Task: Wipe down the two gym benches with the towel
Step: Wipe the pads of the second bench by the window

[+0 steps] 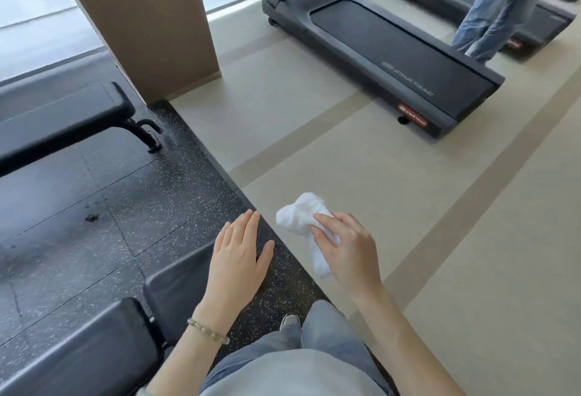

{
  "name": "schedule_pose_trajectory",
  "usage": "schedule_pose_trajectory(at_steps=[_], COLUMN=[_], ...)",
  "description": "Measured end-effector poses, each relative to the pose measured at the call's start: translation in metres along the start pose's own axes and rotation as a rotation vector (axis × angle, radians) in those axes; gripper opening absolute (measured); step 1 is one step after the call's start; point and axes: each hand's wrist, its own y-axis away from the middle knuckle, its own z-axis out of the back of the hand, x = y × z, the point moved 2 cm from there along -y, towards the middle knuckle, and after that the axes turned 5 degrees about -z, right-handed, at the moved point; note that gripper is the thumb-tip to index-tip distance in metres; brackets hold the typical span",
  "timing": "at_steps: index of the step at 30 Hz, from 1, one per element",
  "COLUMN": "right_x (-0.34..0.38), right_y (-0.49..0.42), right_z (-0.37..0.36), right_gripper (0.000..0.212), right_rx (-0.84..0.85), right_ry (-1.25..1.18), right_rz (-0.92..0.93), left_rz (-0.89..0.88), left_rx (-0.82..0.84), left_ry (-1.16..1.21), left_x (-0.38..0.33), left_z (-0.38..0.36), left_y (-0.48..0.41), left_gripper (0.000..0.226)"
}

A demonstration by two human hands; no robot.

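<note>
The right hand [349, 251] has its fingers [323, 222] closed on the bunched white towel [303, 216], held in the air over the pale floor [377, 175], clear of both benches; the left hand [239, 257] hovers flat with fingers released, above the end of the near bench [94, 342]. Judged step: approach, with wiping not yet begun. The next move calls for bringing the towel left and down onto the near padded surface, then on to the far bench [63, 119]

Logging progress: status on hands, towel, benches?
Right hand gripping towel; left hand open, empty. Near bench, far bench untouched. Nothing blocking.
</note>
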Motion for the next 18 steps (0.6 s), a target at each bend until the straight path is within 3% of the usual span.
schedule_pose_trajectory(at_steps=[14, 18], right_x=[0.003, 0.013], right_y=[-0.237, -0.311], right_z=[-0.105, -0.135], right_gripper=[0.016, 0.025], right_rx=[0.291, 0.392], right_ry=[-0.074, -0.092], right_rz=[0.289, 0.399], left_rz=[0.373, 0.484], left_rx=[-0.141, -0.196], left_ry=[-0.020, -0.004], left_x=[0.055, 0.072], left_z=[-0.012, -0.010], left_y=[-0.172, -0.227], left_gripper=[0.059, 0.058])
